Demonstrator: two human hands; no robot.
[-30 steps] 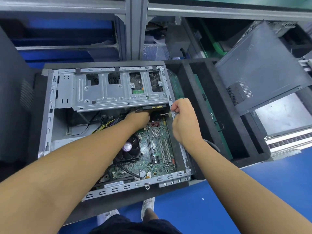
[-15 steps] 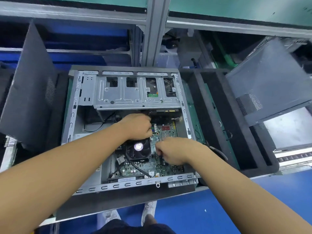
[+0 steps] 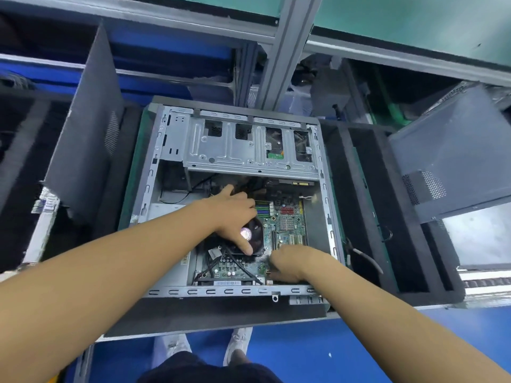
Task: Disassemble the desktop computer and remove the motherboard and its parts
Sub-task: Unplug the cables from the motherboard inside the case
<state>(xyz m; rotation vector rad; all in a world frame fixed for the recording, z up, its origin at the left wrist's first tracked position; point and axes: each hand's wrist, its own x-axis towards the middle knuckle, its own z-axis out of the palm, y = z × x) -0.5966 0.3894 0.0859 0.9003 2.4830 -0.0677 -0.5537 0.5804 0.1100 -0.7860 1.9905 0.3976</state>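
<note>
Two bare hands work inside an open desktop case, seen from above.

The grey metal desktop computer case (image 3: 153,189) lies open side up, and a silver stamped-steel drive cage (image 3: 243,153) spans its far end. The green motherboard (image 3: 289,217) covers the case floor toward the near right. The left hand (image 3: 231,214) is spread over the round black cooler fan (image 3: 256,234), with its thumb on the fan's near edge and one finger reaching toward the black cables (image 3: 203,181) under the cage. The right hand (image 3: 290,264) sits at the board's near right corner, fingers curled downward. That spot is blurred, so whether they pinch anything cannot be told. A black foam tray (image 3: 367,205) sits just beside the case on the right, and a dark grey side panel (image 3: 456,150) leans beyond it.
</note>
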